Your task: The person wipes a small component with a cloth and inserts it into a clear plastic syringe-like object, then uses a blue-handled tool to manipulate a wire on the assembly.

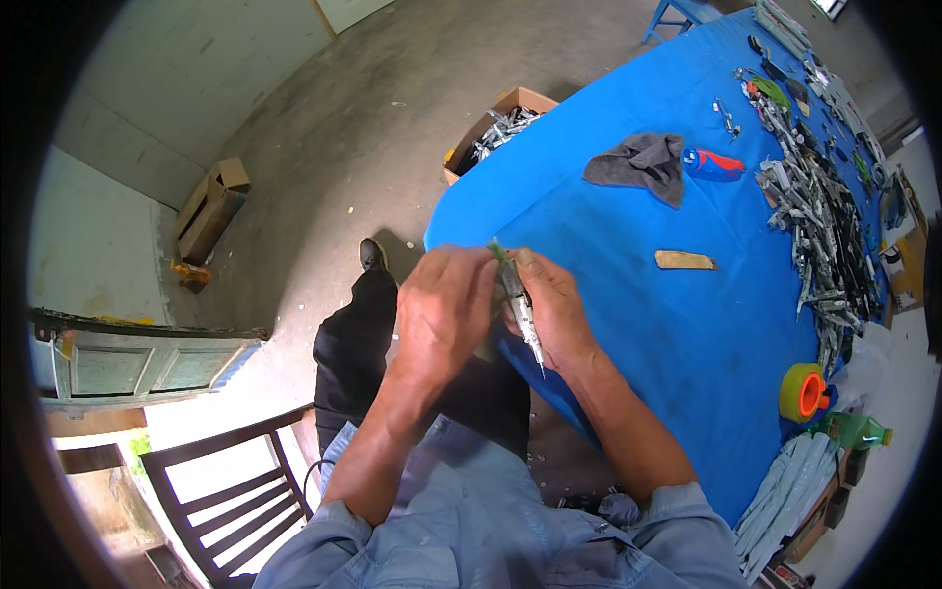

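Metal mechanism [520,306] sits in right hand [557,312], any lettering illegible.

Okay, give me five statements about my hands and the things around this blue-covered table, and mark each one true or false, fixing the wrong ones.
1. The right hand grips a slim silver piece. True.
2. The left hand lies flat on the table. False: the left hand is raised, its fingers at the upper end of the silver piece.
3. The dark grey cloth hangs over the chair. False: the dark grey cloth lies on the blue-covered table, beside a blue and red container.
4. An open carton beside the table holds metal parts. True.
5. A tan strip lies on the table, apart from both hands. True.
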Demonstrator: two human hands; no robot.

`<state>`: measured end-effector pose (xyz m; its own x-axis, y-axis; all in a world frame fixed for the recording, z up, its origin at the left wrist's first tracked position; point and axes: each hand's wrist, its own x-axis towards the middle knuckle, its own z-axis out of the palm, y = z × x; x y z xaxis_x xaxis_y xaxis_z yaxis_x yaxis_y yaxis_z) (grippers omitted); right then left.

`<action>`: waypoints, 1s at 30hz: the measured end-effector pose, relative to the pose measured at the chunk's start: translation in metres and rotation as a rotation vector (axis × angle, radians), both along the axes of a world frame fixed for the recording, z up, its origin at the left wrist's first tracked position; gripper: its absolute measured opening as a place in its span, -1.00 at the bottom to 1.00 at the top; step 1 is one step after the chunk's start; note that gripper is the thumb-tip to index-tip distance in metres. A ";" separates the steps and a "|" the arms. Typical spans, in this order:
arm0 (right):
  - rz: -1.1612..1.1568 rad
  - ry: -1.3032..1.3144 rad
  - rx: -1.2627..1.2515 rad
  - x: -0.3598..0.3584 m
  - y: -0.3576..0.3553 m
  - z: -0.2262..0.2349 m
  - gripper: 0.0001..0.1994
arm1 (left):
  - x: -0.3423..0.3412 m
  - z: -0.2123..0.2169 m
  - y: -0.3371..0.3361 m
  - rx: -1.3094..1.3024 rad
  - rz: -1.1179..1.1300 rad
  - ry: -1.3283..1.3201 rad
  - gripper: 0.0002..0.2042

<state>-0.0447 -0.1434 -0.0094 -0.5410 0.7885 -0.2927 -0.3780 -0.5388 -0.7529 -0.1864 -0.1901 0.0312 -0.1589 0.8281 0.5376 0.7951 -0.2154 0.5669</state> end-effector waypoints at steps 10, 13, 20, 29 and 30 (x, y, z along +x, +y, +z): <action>0.044 0.015 0.029 0.007 0.007 -0.001 -0.56 | 0.031 0.003 -0.039 -0.049 -0.167 -0.112 -0.85; -0.069 -0.059 0.090 -0.006 0.004 0.000 -0.57 | 0.026 0.007 -0.030 -0.058 -0.119 -0.018 -0.86; 0.116 0.038 0.028 0.010 0.006 -0.011 -0.64 | -0.004 0.004 0.001 0.022 0.001 0.015 -0.91; -0.118 -0.062 0.087 -0.011 0.001 0.002 -0.62 | 0.020 0.006 -0.022 -0.067 -0.081 -0.050 -0.87; -0.097 -0.044 0.105 -0.010 0.000 0.000 -0.64 | 0.018 0.006 -0.018 -0.046 -0.064 -0.023 -0.88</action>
